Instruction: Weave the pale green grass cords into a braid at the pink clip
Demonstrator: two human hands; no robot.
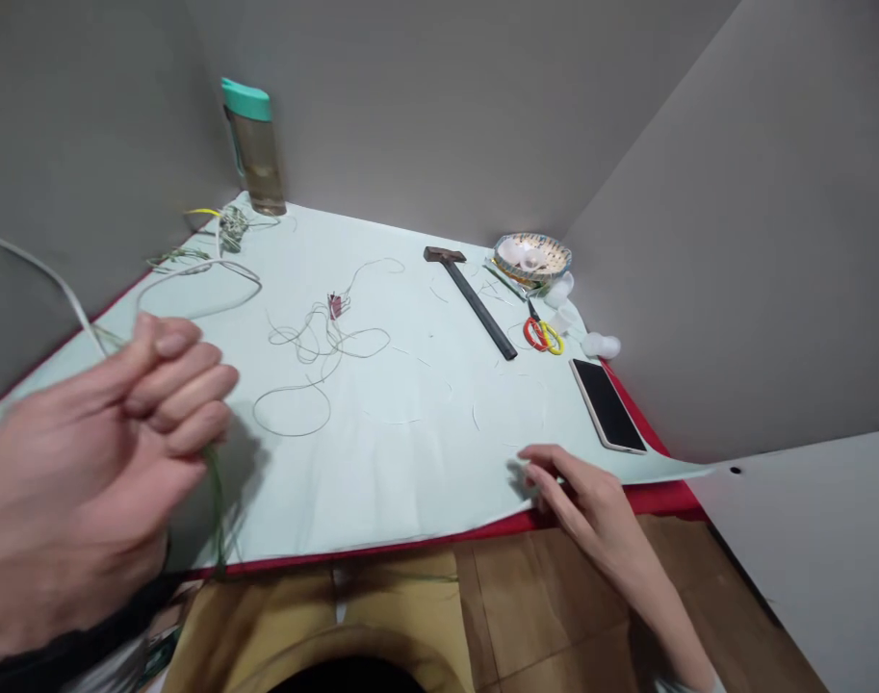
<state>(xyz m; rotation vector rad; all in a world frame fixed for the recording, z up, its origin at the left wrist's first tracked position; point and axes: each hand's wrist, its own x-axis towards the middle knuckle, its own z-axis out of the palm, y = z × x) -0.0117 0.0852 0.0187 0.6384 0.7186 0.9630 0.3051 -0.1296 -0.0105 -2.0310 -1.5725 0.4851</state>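
My left hand [121, 452], large at the left, is closed with its fingers curled in. Green thread [217, 510] comes out below its little finger and hangs past the table's front edge. My right hand [580, 491] is low over the front edge, right of centre, with bent fingers and the tips drawn close together. Whatever may be between those tips is too small to make out. On the table between and beyond the hands lies a tangle of thin cord [330, 342] with a small dark red piece [336, 306] in it.
A hammer [482, 308], red-and-yellow scissors [544, 335], a patterned bowl [532, 258] and a phone [607, 404] lie toward the right. A teal-lidded bottle [257, 149] stands at the back left. White cable [49, 274] loops at left. Grey walls [410, 115] border the white-covered table [381, 481].
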